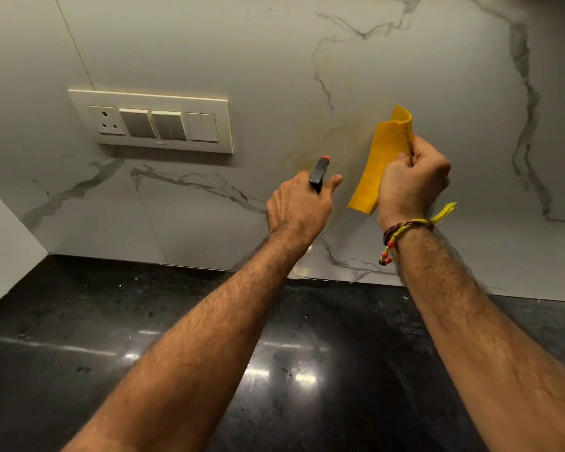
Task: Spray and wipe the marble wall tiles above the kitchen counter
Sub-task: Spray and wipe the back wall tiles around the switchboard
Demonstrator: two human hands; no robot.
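Head view, left hand (299, 207) grip grasping spray bottle (319, 172), right hand (411, 181) pinching yellow cloth (380, 161)

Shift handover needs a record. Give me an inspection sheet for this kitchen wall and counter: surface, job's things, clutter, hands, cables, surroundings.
Surface: marble wall tiles, pale with grey veins; a faint yellowish-brown smear shows on the wall between the sprayer's nozzle and the cloth.
Job's things: spray bottle, only its black head with orange nozzle shows, aimed at the wall; yellow cloth, folded, held up close to the wall.
Clutter: nothing seen.
Hands: left hand grips the spray bottle; right hand grips the cloth, with a thread bracelet on the wrist.
Cables: nothing seen.
Surroundings: switch panel with a socket, to the left on the wall; glossy black counter below, with light reflections.
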